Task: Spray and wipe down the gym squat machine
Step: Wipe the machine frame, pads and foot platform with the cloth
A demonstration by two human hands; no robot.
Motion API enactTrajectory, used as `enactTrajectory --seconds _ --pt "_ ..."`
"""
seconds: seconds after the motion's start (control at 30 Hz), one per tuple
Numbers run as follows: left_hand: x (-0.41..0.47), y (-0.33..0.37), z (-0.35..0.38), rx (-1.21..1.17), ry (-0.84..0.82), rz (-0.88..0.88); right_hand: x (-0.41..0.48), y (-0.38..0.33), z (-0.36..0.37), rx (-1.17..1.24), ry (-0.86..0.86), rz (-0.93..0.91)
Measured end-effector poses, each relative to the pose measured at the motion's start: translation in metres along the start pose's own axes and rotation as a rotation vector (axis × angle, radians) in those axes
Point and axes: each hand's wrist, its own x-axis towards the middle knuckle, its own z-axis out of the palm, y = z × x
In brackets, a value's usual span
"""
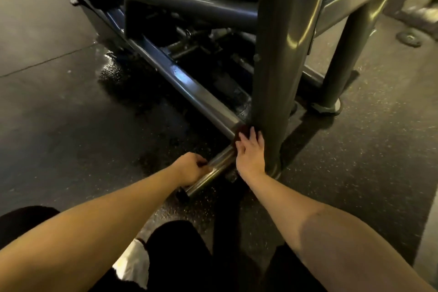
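Both hands work low on the squat machine point(180, 78), which stands on the rubber floor point(59, 114) ahead. Right hand point(251, 153), fingers flat, presses a dark cloth point(241, 131) into the joint at the upright post's point(277, 54) foot, likely chasing grime; left hand point(190, 168) curls round the chrome peg point(214, 172), seemingly for balance.

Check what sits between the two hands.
Head view: only a bare stretch of the chrome bar between left hand and right hand, which presses a dark cloth.
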Motion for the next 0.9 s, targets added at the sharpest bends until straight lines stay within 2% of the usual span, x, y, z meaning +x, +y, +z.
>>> enactTrajectory --seconds 0.07,0.2,0.33,0.5,0.57,0.67,0.77,0.9 --pt "-0.001 -0.003 0.001 0.024 0.026 0.027 0.001 0.001 0.015 -0.077 -0.023 -0.038" --pt "-0.014 -0.015 0.002 0.009 0.072 -0.011 -0.039 -0.014 0.037 0.082 -0.022 -0.04" --pt "-0.033 -0.036 0.005 -0.084 0.115 -0.088 -0.097 -0.026 0.055 0.101 -0.149 -0.201" --pt "-0.045 -0.055 0.007 -0.211 0.056 -0.108 -0.035 -0.01 0.03 -0.107 -0.137 -0.202" --pt "-0.051 -0.059 0.013 -0.265 0.099 -0.109 -0.002 -0.007 0.018 -0.178 -0.143 -0.167" --pt "-0.06 -0.062 0.023 -0.281 0.222 -0.154 0.022 -0.008 0.013 -0.146 -0.227 -0.125" --pt "-0.065 -0.064 0.033 -0.288 0.306 -0.199 0.004 -0.019 0.02 -0.295 -0.228 -0.275" --pt "-0.069 -0.06 0.033 -0.345 0.274 -0.191 -0.065 -0.03 0.044 -0.178 -0.296 -0.483"
